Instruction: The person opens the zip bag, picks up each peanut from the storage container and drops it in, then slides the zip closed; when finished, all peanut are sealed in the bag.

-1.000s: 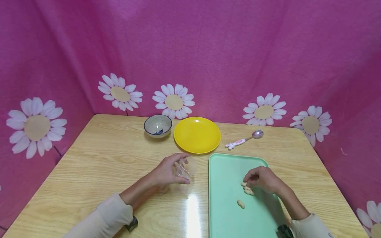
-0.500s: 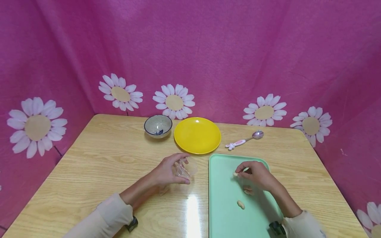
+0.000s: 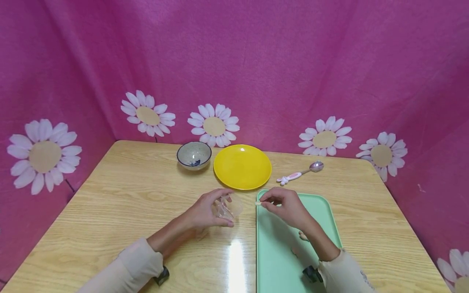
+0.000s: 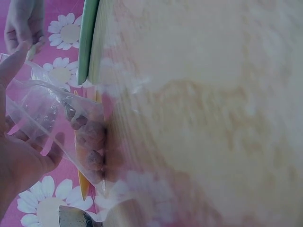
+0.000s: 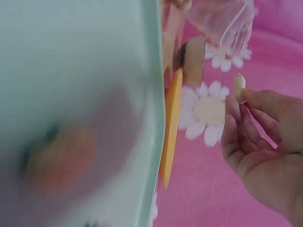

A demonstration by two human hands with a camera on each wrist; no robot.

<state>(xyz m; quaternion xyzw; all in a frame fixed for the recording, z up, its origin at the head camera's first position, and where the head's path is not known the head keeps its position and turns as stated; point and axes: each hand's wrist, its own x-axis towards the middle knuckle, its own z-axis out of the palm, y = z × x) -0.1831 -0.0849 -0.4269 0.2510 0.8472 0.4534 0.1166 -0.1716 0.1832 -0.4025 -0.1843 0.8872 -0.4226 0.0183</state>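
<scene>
In the head view my left hand (image 3: 203, 209) holds a clear plastic bag (image 3: 230, 206) above the table, fingers and thumb spread around its mouth. Several brownish lumps (image 4: 91, 137), too hazy to identify, show in the bag's bottom in the left wrist view. Between thumb and fingertips of my right hand (image 3: 287, 207) is a peanut in its shell (image 5: 240, 88), held up close to the right of the bag. Beneath that hand lies the light green tray (image 3: 269, 260). More peanuts (image 3: 303, 235) lie on the tray, partly hidden by my right forearm.
A yellow plate (image 3: 242, 167) stands behind the bag, with a grey speckled bowl (image 3: 194, 156) left of it. To its right lies a spoon (image 3: 293, 176) with a rabbit handle. A pink flowered curtain (image 3: 234, 61) hangs beyond the wooden table (image 3: 139, 195).
My right hand has picked up a peanut from the tray and moved left with it, up to the tray's far left corner near the bag. The left hand has stayed still.
</scene>
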